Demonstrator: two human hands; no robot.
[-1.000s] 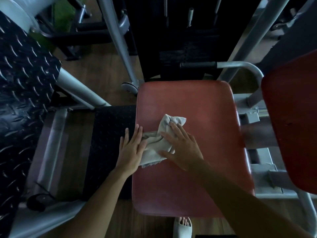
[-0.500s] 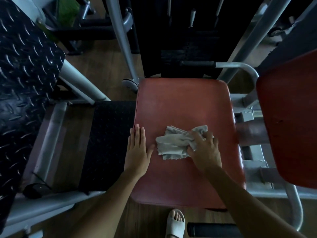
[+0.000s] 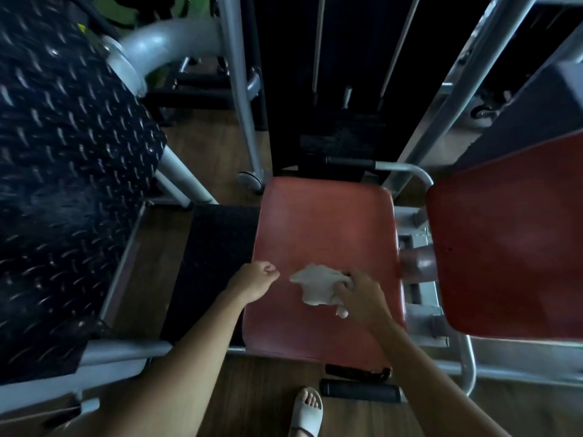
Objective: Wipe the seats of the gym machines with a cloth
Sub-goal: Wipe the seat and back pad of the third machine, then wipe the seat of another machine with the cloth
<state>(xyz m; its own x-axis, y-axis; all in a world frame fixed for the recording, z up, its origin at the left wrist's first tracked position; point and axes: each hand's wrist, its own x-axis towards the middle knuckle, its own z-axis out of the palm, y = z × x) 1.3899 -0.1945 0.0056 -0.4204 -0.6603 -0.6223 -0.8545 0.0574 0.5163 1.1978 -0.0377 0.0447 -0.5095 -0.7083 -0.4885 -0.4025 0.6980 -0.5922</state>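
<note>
Cloth (image 3: 315,287) lies long-axis left-to-right on seat (image 3: 325,222) — right hand (image 3: 362,294) grips it, left hand (image 3: 255,279) clenched.

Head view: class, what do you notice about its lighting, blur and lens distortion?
Head view: dim throughout, the red seat carrying a faint sheen; head view: the tread plate at left is smeared by motion blur, the cloth and right hand sharper; head view: the wide lens splays the grey post toward the corner.

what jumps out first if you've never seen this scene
The red seat in the middle, with the right hand gripping a crumpled pale cloth on its near half. Then the second red pad at the right and the dark diamond-plate footplate filling the left.
</note>
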